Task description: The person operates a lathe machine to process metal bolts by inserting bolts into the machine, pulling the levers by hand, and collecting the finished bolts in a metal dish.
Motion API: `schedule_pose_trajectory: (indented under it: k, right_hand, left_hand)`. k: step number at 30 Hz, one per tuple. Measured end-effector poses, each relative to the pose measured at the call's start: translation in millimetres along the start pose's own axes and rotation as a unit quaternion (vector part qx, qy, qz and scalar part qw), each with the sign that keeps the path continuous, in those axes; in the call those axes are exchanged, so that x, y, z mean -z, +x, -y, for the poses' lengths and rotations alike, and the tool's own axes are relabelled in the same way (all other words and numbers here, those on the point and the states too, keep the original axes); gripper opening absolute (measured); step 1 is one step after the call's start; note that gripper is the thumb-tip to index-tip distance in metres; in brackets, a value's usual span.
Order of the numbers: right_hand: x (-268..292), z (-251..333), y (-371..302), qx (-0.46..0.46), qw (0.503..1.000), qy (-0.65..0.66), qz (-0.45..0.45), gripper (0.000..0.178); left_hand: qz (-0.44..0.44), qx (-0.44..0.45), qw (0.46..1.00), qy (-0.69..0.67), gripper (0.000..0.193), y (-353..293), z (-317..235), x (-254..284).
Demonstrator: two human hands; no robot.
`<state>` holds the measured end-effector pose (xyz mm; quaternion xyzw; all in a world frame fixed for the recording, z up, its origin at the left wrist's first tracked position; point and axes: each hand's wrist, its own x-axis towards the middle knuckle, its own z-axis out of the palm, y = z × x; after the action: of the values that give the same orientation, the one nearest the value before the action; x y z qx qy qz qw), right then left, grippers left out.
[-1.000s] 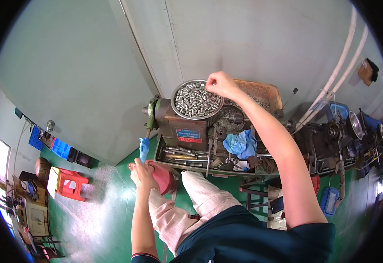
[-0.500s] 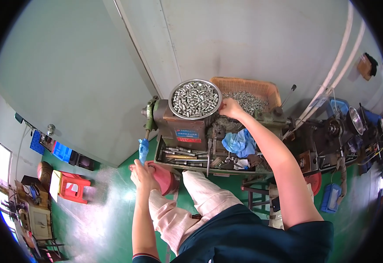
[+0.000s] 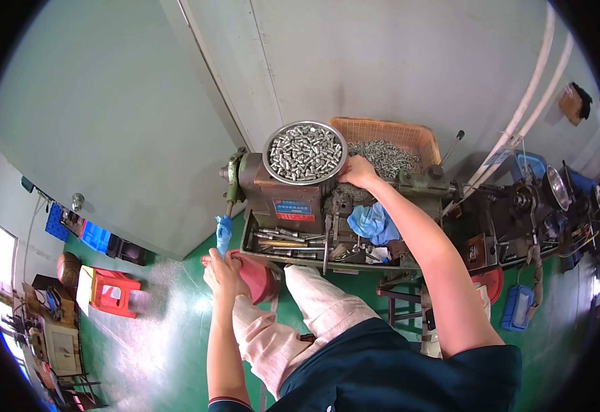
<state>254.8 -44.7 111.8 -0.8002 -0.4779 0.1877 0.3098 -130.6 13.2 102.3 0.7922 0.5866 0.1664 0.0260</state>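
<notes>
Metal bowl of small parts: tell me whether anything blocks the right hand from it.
Nothing visible stands between the right hand and the metal bowl: the hand is right beside the bowl's right rim, though touch can't be confirmed. The orange basket lies farther back, not between them.

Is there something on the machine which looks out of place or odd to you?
Perhaps the crumpled blue cloth: it lies loosely on the machine beside metal tools, which looks a bit untidy.
</notes>
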Motion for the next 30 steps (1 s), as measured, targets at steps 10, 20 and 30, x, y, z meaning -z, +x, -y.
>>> schedule_pose_trajectory:
  k: [10,20,30]
  right_hand:
    - [6.4,-6.6,6.3,0.025,1.0,0.016,0.011,0.016]
    - [137.1,-61.8,-21.8,-0.179,0.908,-0.347,-0.156,0.027]
    - [191.9,-152.3,-152.9,-0.133,0.86,-0.421,-0.254,0.041]
  left_hand:
    - [-0.001,-0.02,0.998,0.054,0.028,38.0,53.4,0.1]
    - [0.018,-0.008,0.998,0.057,0.026,47.2,58.6,5.7]
    - [0.022,-0.001,0.999,0.047,0.028,46.9,63.6,3.1]
